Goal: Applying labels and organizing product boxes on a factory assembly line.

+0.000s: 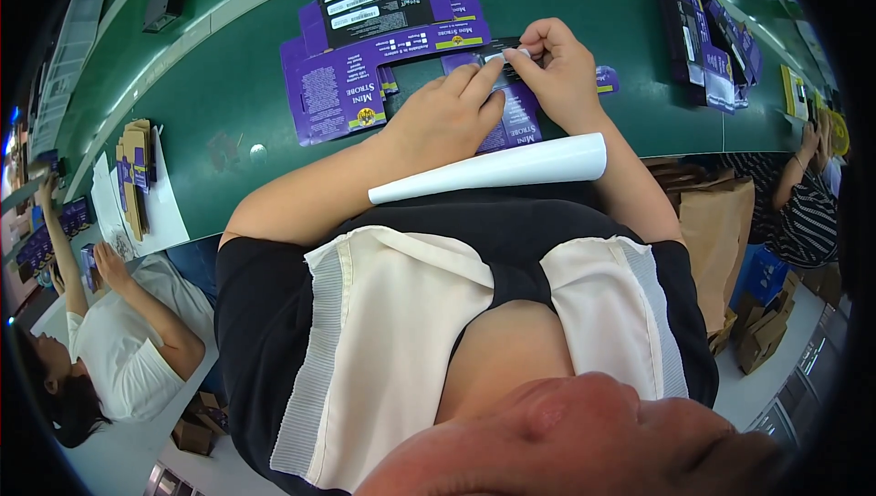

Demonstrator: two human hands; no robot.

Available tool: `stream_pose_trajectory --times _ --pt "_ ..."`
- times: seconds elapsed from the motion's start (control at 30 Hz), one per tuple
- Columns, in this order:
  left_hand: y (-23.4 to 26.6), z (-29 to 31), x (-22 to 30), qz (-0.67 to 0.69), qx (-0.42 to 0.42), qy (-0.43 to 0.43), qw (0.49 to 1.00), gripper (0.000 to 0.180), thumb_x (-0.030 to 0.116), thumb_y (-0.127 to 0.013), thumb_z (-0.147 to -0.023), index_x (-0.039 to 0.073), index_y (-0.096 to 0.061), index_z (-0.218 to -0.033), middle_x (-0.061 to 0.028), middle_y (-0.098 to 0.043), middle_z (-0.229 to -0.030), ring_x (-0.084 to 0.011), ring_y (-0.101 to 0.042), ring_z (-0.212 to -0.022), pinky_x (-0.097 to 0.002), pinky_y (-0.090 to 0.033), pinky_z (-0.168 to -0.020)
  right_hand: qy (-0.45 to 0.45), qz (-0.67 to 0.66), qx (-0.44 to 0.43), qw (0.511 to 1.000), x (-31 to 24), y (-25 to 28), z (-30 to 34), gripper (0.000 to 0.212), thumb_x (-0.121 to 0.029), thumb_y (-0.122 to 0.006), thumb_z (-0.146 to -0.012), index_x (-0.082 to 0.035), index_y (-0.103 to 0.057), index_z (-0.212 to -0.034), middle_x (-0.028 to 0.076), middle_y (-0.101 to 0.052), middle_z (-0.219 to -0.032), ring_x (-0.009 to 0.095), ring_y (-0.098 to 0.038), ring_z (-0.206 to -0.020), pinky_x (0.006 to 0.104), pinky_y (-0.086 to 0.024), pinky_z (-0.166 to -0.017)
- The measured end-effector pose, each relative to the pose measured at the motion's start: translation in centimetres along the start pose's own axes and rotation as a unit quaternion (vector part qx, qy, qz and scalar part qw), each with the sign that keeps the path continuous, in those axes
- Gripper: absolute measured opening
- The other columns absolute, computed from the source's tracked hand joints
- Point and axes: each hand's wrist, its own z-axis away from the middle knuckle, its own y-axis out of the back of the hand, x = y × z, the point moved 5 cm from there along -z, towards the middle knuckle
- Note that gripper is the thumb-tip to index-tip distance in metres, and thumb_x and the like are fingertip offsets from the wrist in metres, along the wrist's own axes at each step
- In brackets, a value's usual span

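Resting the left hand (456, 108), thumb spread from forefinger, over a flat purple box (518, 117) at the upper centre of the frame, probably to steady it against the table (611, 17). Seemingly pinching a small white label (492, 56) at the box's dark far part with the right hand (561, 76), likely for finer control. Having more boxes (321, 94) piled flat just left, presumably within easy reach, and a white cone (511, 166) lying between the forearms (315, 181), mid-frame, perhaps parked there to leave both hands free.

Beneath the fingers (481, 82) lies a carton (520, 108) — smooth printed cardboard. Chestward from them, the cone (511, 167) looks smooth, faintly glossy.
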Motion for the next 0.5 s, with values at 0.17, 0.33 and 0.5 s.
stream_pose_trajectory --times 0.17,0.33,0.5 --pt "-0.1 -0.1 -0.1 -0.028 0.023 -0.024 0.999 0.034 0.016 -0.059 -0.084 0.002 -0.058 -0.115 -0.0212 -0.053 -0.131 -0.0312 -0.055 -0.112 -0.033 -0.051 -0.09 0.026 0.046 0.005 0.999 -0.8 0.3 0.1 0.019 -0.001 -0.071 -0.083 -0.004 -0.059 -0.098 0.002 -0.058 -0.079 0.008 -0.052 -0.067 0.0196 -0.044 -0.059" --pt "-0.3 0.0 -0.1 -0.03 0.022 -0.023 0.999 0.034 0.017 -0.059 -0.083 0.002 -0.058 -0.114 -0.0213 -0.052 -0.133 -0.0303 -0.055 -0.11 -0.0328 -0.05 -0.09 0.082 0.123 0.0 0.989 -1.5 1.4 0.0 0.021 0.001 -0.069 -0.083 -0.003 -0.058 -0.101 0.002 -0.059 -0.079 0.008 -0.051 -0.067 0.0198 -0.043 -0.06" --pt "-0.2 -0.2 -0.2 -0.028 0.025 -0.029 0.999 0.034 0.017 -0.06 -0.083 0.002 -0.058 -0.113 -0.021 -0.052 -0.133 -0.0299 -0.055 -0.108 -0.0329 -0.05 -0.089 0.008 0.016 -0.038 0.999 -0.1 1.7 -0.9 0.022 0.002 -0.067 -0.084 -0.003 -0.057 -0.103 0.002 -0.059 -0.079 0.007 -0.049 -0.066 0.0195 -0.042 -0.06"
